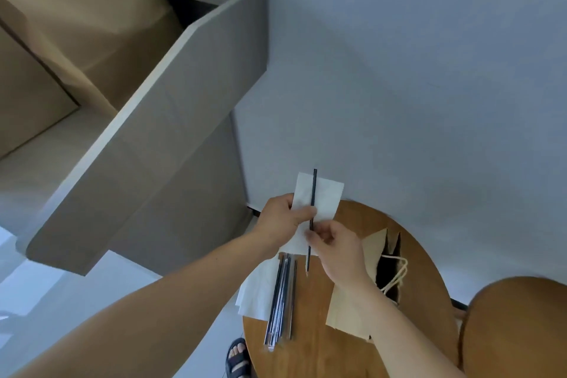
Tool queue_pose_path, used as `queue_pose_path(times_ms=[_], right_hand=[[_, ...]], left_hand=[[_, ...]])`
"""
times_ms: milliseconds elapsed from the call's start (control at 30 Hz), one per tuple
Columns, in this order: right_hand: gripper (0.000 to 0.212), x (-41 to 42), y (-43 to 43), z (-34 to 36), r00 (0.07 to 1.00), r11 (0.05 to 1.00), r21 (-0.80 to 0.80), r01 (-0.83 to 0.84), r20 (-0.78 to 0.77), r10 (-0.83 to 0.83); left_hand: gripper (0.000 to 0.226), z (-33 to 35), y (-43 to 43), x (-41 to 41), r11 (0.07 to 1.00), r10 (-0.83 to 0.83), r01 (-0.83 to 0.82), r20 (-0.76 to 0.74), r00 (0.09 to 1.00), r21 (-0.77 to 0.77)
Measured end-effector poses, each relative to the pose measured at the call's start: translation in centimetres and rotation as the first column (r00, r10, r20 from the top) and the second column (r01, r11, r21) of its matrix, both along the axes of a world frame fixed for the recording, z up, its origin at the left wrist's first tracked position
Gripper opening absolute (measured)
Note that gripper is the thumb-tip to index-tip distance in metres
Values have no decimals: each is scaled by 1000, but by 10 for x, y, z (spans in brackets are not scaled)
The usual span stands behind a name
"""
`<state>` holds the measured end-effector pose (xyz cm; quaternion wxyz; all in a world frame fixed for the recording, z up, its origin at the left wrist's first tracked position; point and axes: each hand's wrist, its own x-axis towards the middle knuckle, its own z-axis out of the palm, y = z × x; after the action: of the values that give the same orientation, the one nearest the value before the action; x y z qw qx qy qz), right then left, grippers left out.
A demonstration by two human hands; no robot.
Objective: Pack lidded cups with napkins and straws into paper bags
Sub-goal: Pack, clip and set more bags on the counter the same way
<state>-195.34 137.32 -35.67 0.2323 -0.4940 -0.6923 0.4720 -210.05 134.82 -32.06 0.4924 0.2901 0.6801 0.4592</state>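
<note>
Step in hand: pairing napkin with straw. Left hand [280, 218] pinches white paper napkin [326, 196]; right hand [337, 250] pinches thin black straw [313, 193] against it, above round wooden table's [322, 356] far edge. Next, probably: feed the pair into the open brown paper bag [349, 310] lying mid-table. Spare straws [282, 294] at left edge. Grey wall [414, 70] behind.

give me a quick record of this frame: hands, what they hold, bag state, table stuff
left hand: holds white napkin up in the air
right hand: pinches black straw against the napkin
paper bag: lying on round wooden table, mouth open, cord handles showing
spare straws: bundle on the table, lying over napkin pile
cups: none in view
</note>
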Motion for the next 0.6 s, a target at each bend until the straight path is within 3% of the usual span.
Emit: queue_pose_path(times_ms=[100,167,267,367,600], right_hand=[[33,18,10,19,994,995,-3,104,-38,-104],[38,32,21,37,991,994,-20,109,-78,-111],[23,51,30,59,992,999,-43,-3,-127,-2],[10,67,34,70,988,1000,8,-14,-151,15],[17,97,36,81,982,999,39,31,-188,-23]], left_hand=[[6,20,6,7,999,-26,25,42,999,31],[12,35,10,14,995,-91,86,106,990,55],[15,55,16,29,981,-188,176,160,969,84],[15,70,21,47,970,-234,218,168,958,111],[18,77,32,78,953,-295,279,161,942,115]])
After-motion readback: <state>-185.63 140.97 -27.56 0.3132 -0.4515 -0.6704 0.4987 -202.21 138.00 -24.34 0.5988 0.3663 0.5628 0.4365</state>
